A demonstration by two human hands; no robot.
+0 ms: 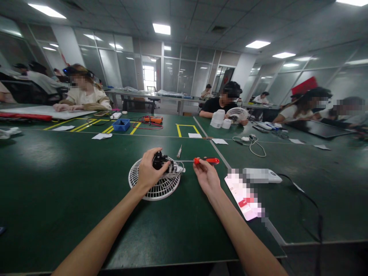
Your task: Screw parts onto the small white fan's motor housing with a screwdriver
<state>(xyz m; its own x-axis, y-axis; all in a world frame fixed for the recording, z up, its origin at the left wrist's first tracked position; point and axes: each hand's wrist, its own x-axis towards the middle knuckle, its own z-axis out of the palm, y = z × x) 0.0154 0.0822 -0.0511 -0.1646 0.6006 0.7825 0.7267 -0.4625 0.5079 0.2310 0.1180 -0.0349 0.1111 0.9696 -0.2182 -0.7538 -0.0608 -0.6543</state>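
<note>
A white round fan grille (161,191) lies flat on the green table, with a black fan motor (158,161) and white wires on top of it. My left hand (150,168) is wrapped round the motor, thumb toward the right side. My right hand (207,174) grips a red-handled screwdriver (212,161), held level. Its shaft points left and reaches the motor's right side; whether the tip sits in a screw I cannot tell. Just behind the shaft lies a small screwdriver-like tool (179,151) with a pale handle.
Right of my right hand are a lit phone (244,199) and a white power bank (263,175) with a black cable. Farther back stand a blue bin (121,125) and an orange multimeter (153,119). Across the table a person (220,105) holds another fan grille (237,114).
</note>
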